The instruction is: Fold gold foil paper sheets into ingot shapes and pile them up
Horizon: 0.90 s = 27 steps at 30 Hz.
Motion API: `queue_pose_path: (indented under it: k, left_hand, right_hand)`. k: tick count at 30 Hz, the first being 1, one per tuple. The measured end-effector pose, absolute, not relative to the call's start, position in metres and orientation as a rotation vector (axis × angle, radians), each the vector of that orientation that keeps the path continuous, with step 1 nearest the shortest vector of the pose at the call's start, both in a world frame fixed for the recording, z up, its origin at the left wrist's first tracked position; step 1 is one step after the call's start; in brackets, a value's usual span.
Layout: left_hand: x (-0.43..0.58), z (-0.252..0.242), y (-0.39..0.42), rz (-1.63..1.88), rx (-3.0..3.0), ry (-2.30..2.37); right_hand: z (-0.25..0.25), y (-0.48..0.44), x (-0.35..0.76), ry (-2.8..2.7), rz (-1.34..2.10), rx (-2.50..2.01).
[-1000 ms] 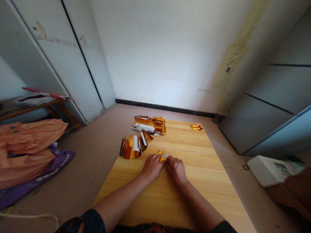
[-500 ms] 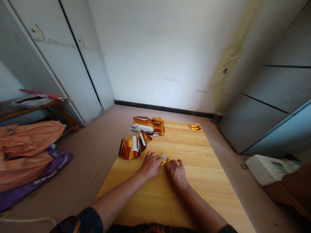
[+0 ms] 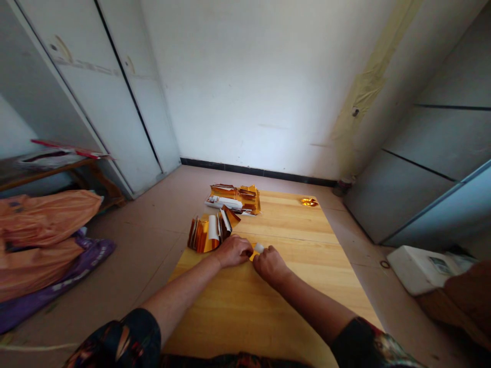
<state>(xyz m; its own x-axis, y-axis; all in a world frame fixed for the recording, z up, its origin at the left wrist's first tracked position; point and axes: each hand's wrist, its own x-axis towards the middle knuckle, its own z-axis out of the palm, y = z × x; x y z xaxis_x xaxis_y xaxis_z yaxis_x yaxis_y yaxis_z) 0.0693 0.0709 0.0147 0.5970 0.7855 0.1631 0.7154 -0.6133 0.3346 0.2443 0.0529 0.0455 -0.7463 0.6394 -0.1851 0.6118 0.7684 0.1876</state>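
Note:
On the wooden table (image 3: 303,266) my left hand (image 3: 231,251) and my right hand (image 3: 269,265) meet over a small piece of gold foil paper (image 3: 256,250), gold on one side and white on the other. Both hands are closed in a pinch on it, and most of the piece is hidden between the fingers. Just left of my left hand a curled stack of gold foil sheets (image 3: 210,231) stands at the table's left edge.
A pile of gold foil packs (image 3: 236,198) lies at the table's far left, a small folded gold piece (image 3: 309,202) at the far right corner. Orange and purple bags (image 3: 46,230) lie on the floor to the left. A white scale (image 3: 422,268) sits on the floor right.
Both hands have drawn in closer over the foil piece and curled tighter. Less of the piece shows than a second ago. My arms reach further onto the table.

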Motion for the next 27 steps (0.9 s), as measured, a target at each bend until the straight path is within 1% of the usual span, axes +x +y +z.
queue_pose_path:
  k: [7, 11, 15, 19, 27]
  left_hand:
    - [0.070, 0.018, 0.069, 0.463, 2.605, 1.237]
    - [0.072, 0.017, 0.063, 0.506, 2.627, 1.244]
    - [0.075, 0.013, 0.058, 0.548, 2.680, 1.304]
    - [0.077, 0.012, 0.057, 0.543, 2.796, 1.300]
    - [0.075, 0.016, 0.062, 0.473, 2.742, 1.239]
  right_hand:
    - [0.047, 0.047, 0.245, 2.791, 0.241, 0.871]
    - [0.037, 0.044, 0.253, 2.799, 0.288, 0.988]
    - [0.025, 0.045, 0.261, 2.830, 0.257, 1.120]
    - [0.026, 0.049, 0.269, 2.833, 0.198, 1.191]
    - [0.038, 0.060, 0.271, 2.844, 0.329, 0.828]
